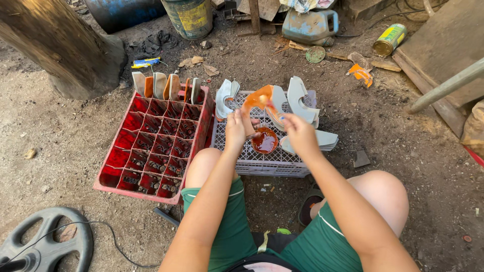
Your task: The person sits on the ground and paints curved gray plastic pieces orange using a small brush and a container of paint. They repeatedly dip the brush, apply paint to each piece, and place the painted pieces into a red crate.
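Gripping a curved metal piece (258, 98) coated in orange paint, the left hand (235, 128) holds it above a small bowl of orange paint (264, 141) on the grey crate (262, 163); the right hand (297, 132) pinches a brush against it. Painted pieces (164, 85) stand along the red crate (151, 146)

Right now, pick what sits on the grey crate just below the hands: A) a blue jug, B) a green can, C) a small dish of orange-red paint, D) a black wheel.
C: a small round dish of orange-red paint rests on the grey crate directly beneath both hands.
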